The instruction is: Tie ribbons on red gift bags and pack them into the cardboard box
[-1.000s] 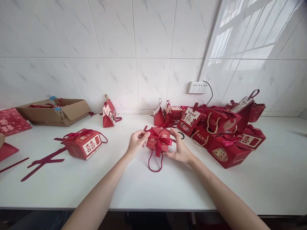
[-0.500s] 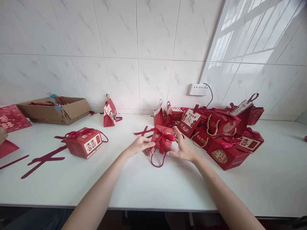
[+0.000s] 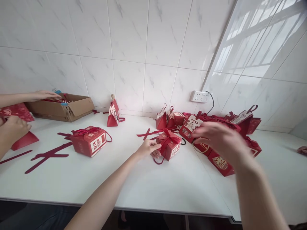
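A small red gift box (image 3: pixel 174 147) with a ribbon bow on top and a cord handle sits at the middle of the white table. My left hand (image 3: pixel 151 149) pinches the ribbon at the box's left side. Raised over the right side of the table, my right hand (image 3: pixel 219 140) is blurred, its fingers spread, with nothing seen in it. Behind and below it lies a pile of red boxes (image 3: pixel 222 163), partly hidden by the hand and forearm. Red ribbon strips (image 3: pixel 146 134) lie behind the small box.
At left stand another bowed red box (image 3: pixel 88 142), crossed ribbons (image 3: pixel 49 155) and a cardboard box (image 3: pixel 64 110). Another person's hands (image 3: pixel 14 127) work at the far left, one reaching into the cardboard box. A triangular red box (image 3: pixel 113 116) stands near the wall.
My right hand has let go of the small box and moved right. The box now sits turned, its white label showing. Another person's hand has come over the cardboard box.
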`<move>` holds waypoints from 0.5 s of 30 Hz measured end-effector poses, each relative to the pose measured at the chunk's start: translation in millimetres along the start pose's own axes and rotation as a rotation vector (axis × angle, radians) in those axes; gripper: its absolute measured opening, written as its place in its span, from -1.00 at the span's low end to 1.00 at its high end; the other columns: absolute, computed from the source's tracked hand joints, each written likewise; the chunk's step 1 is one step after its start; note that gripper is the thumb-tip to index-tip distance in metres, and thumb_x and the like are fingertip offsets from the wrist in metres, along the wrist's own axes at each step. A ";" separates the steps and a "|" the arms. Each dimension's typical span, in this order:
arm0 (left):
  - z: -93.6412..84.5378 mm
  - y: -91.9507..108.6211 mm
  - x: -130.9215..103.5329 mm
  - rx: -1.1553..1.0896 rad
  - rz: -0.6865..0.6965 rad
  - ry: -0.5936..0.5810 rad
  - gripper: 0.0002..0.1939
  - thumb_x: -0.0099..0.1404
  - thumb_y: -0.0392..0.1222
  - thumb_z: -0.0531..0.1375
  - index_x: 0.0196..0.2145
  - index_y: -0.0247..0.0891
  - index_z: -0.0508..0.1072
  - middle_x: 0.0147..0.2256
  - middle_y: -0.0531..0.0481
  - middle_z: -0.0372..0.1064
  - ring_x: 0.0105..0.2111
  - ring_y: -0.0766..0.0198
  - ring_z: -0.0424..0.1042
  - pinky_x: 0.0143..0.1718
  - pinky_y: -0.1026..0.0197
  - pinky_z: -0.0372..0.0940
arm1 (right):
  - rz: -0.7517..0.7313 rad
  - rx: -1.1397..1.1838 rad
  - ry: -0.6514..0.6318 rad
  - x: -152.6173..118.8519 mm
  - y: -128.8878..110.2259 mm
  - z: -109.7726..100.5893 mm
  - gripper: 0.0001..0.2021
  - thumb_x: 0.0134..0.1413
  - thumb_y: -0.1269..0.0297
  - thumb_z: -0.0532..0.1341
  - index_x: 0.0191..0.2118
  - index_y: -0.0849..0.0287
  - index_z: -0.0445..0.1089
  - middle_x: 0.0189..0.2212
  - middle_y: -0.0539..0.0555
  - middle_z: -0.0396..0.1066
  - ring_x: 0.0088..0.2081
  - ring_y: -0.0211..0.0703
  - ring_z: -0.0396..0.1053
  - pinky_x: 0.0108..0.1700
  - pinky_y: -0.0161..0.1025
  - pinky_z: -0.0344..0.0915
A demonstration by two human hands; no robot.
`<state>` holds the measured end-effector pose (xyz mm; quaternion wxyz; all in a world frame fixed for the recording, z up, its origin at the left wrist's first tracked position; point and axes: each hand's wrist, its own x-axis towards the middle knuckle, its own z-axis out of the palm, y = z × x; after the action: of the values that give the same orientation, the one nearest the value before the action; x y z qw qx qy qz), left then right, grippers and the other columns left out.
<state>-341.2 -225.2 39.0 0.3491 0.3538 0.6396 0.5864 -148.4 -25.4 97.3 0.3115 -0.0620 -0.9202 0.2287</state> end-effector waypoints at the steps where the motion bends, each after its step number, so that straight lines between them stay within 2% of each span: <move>1: 0.5 -0.1 -0.8 0.003 0.007 0.000 -0.52 -0.04 0.21 0.30 -0.55 -0.33 0.38 -0.58 -0.09 0.47 -0.63 0.26 0.44 -0.59 0.27 0.34 | 0.021 0.007 -0.031 4.7 -4.0 11.1 -0.45 0.12 -0.13 0.08 0.19 -0.07 0.14 0.09 0.17 0.27 0.11 0.11 0.26 0.01 0.08 0.32; 4: 1.2 -1.7 -1.5 0.019 0.033 0.011 -0.58 -0.01 0.14 0.30 -0.59 -0.32 0.38 -0.63 -0.07 0.43 -0.66 0.25 0.42 -0.63 0.27 0.30 | 0.126 0.025 -0.099 13.9 -6.6 54.0 -0.13 -0.19 -0.18 0.30 0.22 0.08 0.04 0.17 0.31 0.10 0.21 0.30 0.07 0.11 0.27 0.18; 7: -1.2 -5.2 1.2 0.033 0.088 0.096 -0.58 0.06 0.10 0.24 -0.68 -0.29 0.31 -0.76 0.03 0.29 -0.76 0.35 0.28 -0.68 0.30 0.21 | 0.178 0.081 -0.101 16.7 2.0 87.2 -0.14 -0.15 -0.11 0.29 0.23 0.07 -0.04 0.17 0.30 0.04 0.25 0.30 -0.02 0.12 0.31 0.14; 10: -6.3 -8.9 6.0 0.034 0.180 0.297 -0.57 0.18 0.07 0.11 -0.69 -0.27 0.22 -0.81 0.13 0.10 -0.78 0.44 0.13 -0.68 0.34 0.13 | 0.179 0.118 -0.100 21.9 7.6 97.1 -0.19 -0.11 0.03 0.29 0.23 0.05 -0.09 0.15 0.28 0.06 0.23 0.28 0.01 0.11 0.31 0.15; 11: -8.0 -9.6 7.4 0.035 0.212 0.381 -0.59 0.21 0.05 0.07 -0.66 -0.26 0.23 -0.78 0.14 0.11 -0.76 0.44 0.13 -0.67 0.35 0.12 | 0.158 0.120 -0.111 25.0 7.2 97.4 -0.18 -0.12 0.08 0.29 0.24 0.04 -0.11 0.14 0.27 0.06 0.21 0.27 0.04 0.10 0.31 0.16; 13: -10.8 -10.0 9.1 0.043 0.272 0.550 -0.68 0.23 0.02 0.04 -0.52 -0.27 0.28 -0.63 0.08 0.25 -0.66 0.40 0.23 -0.65 0.35 0.15 | 0.062 0.119 -0.139 32.0 3.6 98.2 -0.14 -0.15 0.16 0.30 0.24 0.05 -0.15 0.12 0.27 0.07 0.18 0.24 0.09 0.10 0.27 0.18; 15: -12.6 -8.9 9.0 0.072 0.334 0.695 -0.74 0.23 0.00 0.06 -0.31 -0.26 0.32 -0.33 -0.05 0.37 -0.42 0.31 0.38 -0.54 0.33 0.25 | -0.086 0.107 -0.143 38.2 -1.1 102.8 -0.12 -0.17 0.23 0.31 0.25 0.06 -0.17 0.11 0.27 0.06 0.16 0.21 0.11 0.09 0.22 0.22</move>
<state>-357.0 -224.3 30.7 -0.0015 0.2451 0.6734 0.6975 -240.7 -55.8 46.6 0.2572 0.0110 -0.9284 0.2678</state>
